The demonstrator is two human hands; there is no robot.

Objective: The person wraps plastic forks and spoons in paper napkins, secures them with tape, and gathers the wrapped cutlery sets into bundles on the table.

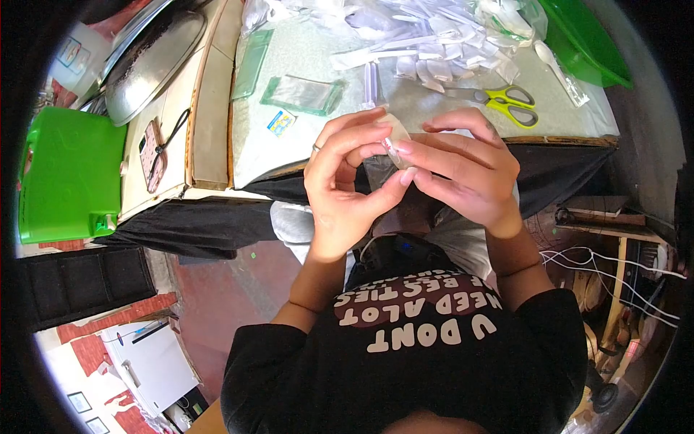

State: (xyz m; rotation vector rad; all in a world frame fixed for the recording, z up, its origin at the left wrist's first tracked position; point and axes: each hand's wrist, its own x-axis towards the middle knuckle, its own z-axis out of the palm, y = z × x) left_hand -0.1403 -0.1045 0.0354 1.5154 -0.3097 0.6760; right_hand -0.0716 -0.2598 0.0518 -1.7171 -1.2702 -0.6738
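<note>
Both hands are raised in front of the table's near edge, around a small whitish translucent piece that looks like film or tape. My left hand has its fingers and thumb curled on the piece's left side. From the right, my right hand pinches it near the middle. Beyond my hands on the table are a stack of clear packets, a small blue and yellow label, a wrapped white utensil and yellow-green scissors.
A heap of white plastic-wrapped utensils covers the table's back, with a green basin at its right. A phone with a strap lies on the left ledge, beside a green container. White cables hang at right.
</note>
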